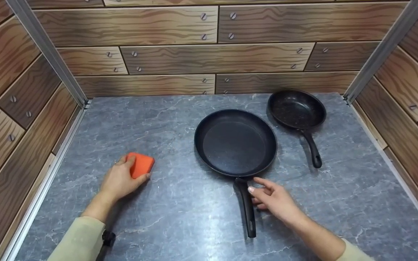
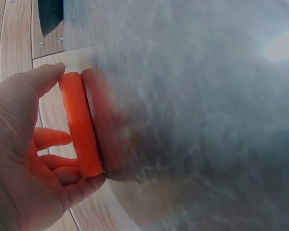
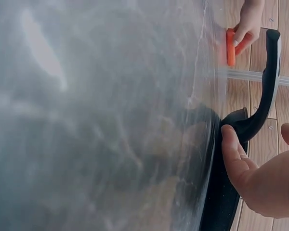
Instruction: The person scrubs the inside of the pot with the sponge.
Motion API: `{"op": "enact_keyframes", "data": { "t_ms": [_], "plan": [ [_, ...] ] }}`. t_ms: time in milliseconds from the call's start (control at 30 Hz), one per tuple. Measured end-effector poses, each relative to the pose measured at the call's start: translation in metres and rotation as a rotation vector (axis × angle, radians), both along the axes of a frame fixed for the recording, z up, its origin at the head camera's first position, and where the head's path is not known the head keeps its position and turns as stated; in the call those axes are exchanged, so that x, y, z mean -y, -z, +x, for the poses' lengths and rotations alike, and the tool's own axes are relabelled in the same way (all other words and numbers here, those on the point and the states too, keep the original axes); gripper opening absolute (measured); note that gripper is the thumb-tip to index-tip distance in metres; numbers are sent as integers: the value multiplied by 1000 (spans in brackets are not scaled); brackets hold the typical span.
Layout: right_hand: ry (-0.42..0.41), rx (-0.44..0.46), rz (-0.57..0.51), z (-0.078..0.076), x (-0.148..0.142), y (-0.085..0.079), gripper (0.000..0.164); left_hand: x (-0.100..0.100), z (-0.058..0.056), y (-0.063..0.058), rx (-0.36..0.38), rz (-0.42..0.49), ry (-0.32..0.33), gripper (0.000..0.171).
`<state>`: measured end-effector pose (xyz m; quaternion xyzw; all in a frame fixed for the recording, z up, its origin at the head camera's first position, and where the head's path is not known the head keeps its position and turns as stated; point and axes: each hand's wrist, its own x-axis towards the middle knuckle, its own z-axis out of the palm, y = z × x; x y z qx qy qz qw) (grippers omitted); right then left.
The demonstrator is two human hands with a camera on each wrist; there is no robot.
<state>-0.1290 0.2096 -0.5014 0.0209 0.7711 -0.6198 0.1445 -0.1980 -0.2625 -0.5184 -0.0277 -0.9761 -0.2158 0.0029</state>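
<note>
An orange sponge (image 1: 143, 165) lies on the left part of the table, and my left hand (image 1: 121, 177) holds it by its edges. The left wrist view shows the thumb at one end of the sponge (image 2: 79, 125) and fingers at the other. Near the middle stands a large black frying pan (image 1: 236, 145), its handle (image 1: 248, 214) pointing towards me. My right hand (image 1: 276, 201) is beside that handle, fingers spread and not wrapped round it. In the right wrist view a fingertip is right at the base of the handle (image 3: 267, 91).
A smaller dark frying pan (image 1: 296, 108) stands at the back right, its handle (image 1: 312, 150) angled towards the front. The grey marbled table (image 1: 172, 119) is bordered by wood-patterned walls (image 1: 172, 27) at the back and both sides, with metal posts (image 1: 49, 50) at the corners.
</note>
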Motion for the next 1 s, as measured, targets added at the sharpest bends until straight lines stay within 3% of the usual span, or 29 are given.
{"op": "enact_keyframes", "data": {
  "t_ms": [600,1000],
  "plan": [
    [-105,162,-249,-11,10,10,87,-2,0,0,13,11,5,95],
    [-93,231,-348,-12,16,12,88,-5,-2,-3,-1,28,5,88]
  ]
}}
